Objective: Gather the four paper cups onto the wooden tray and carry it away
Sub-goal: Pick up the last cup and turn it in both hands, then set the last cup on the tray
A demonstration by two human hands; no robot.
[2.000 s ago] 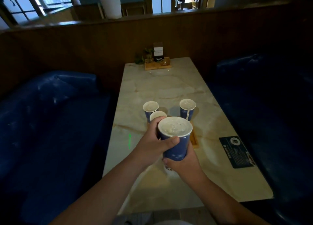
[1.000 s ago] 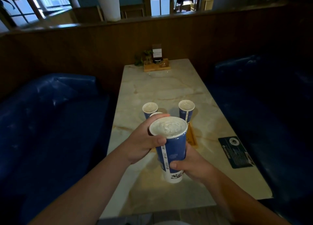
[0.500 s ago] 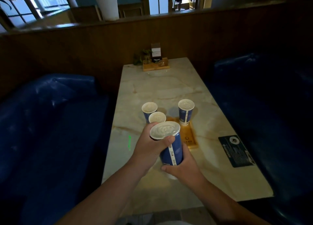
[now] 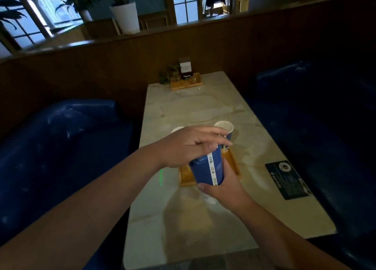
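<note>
Both forearms are reaching in from the near edge of the marble table (image 4: 195, 107), meeting over its middle. The right hand (image 4: 221, 188) is cupping the bottom of a blue paper cup (image 4: 207, 168) from below, thumb pointing left under its base and fingers wrapping the far side, so it is gripping the cup and holding it up off the table. The left hand (image 4: 189, 145) is lying palm down across the top of that same cup, wrist bent, fingers stretching loosely to the right over the rim and thumb tip pressing against the cup's side; the cup's mouth is hidden beneath it. The cup is tilting, with its white seam strip facing the camera.

Behind and under the hands, a wooden tray (image 4: 234, 164) is lying flat on the table, mostly covered by the held cup. A second cup (image 4: 224, 128) is standing upright at the tray's far right end; whether it is sitting on the tray or just beside it cannot be told. The white rim of another cup (image 4: 176, 129) is peeking out past the left knuckles. A dark card (image 4: 289, 180) is lying well to the right, near the blue bench (image 4: 325, 127)
</note>
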